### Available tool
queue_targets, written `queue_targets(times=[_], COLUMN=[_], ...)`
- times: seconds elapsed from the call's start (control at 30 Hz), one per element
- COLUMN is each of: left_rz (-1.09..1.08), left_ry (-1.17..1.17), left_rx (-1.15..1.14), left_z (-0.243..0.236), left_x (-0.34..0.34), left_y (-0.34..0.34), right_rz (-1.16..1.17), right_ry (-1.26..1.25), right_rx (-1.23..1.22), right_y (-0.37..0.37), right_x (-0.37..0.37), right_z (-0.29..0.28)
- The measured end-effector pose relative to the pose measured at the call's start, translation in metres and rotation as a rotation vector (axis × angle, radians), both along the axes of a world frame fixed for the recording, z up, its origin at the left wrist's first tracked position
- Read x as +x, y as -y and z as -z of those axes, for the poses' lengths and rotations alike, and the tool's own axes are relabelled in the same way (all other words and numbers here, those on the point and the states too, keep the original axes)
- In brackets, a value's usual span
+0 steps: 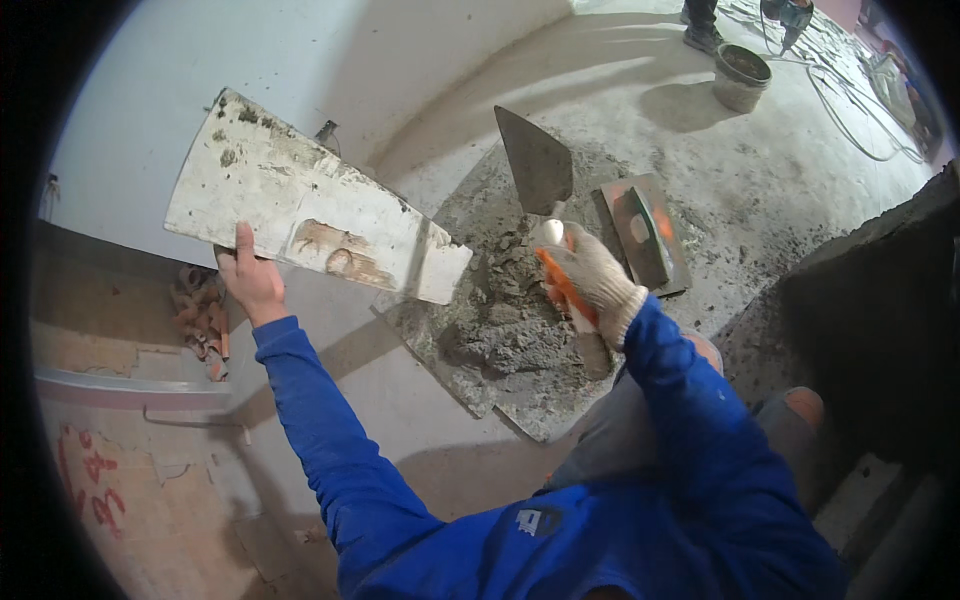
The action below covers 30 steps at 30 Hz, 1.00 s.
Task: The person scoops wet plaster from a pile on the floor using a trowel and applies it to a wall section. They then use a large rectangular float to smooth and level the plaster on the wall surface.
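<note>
My bare left hand [250,275] grips the lower edge of a long, dirty white board [340,240] with chipped ends and a brown patch, held tilted at the left. My right hand [590,280], in a white knit glove with orange, is closed on the white handle of a pointed trowel [535,165], its grey blade pointing up and away. Below it lies a heap of wet grey mortar [500,350] on a flat, smeared sheet [440,385]. Just right of my hand, a rectangular float [645,235] with a long handle rests on that smeared surface.
A grey bucket [740,85], another person's shoe [700,32], a power tool [790,20] and looped cable [855,145] are at upper right. A dark ledge [860,290] borders my right. A pale wall [200,60] stands ahead left, and orange rubble [200,320] lies at left.
</note>
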State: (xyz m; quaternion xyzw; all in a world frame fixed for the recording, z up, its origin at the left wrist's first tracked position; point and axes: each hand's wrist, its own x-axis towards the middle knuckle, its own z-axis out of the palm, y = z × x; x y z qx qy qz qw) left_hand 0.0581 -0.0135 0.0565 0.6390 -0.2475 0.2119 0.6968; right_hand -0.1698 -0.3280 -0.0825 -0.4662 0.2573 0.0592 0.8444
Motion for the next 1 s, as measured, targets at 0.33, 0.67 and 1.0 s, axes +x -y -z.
queue_targets(times=[0.33, 0.67, 1.0], left_rz=[-0.355, -0.369, 0.458], left_ry=[0.002, 0.008, -0.04], left_rx=[-0.097, -0.068, -0.198], left_z=[0.024, 0.003, -0.024], left_x=[0.037, 0.017, 0.021], left_y=[0.017, 0.022, -0.014], right_rz=[-0.264, -0.48, -0.433], right_ry=[0.202, 0.178, 0.098], right_rx=[-0.395, -0.573, -0.366], right_y=[-0.028, -0.065, -0.04], right_x=[-0.052, -0.041, -0.059], right_z=[-0.033, -0.011, -0.017])
